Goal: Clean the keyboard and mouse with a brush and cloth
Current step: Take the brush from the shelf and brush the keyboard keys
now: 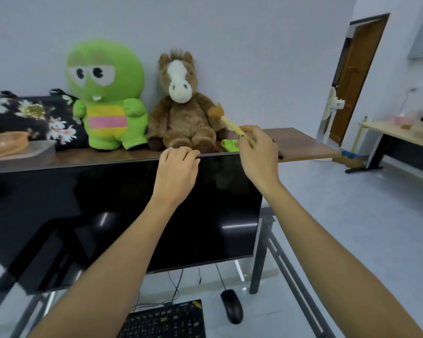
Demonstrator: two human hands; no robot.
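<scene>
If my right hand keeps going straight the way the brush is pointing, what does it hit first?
Probably the brown horse plush: the brush in your right hand points up and left at it, bristles already close. Depth is unclear.

Pale grey-blue wall [230,32] behind brown wooden shelf [300,142]. Glossy light tiled floor [352,203]. Brown wooden door [357,76] at right, white standing fan [331,106] beside it. Light wooden side table [398,135] on dark metal legs at far right. Even, soft light.
</scene>
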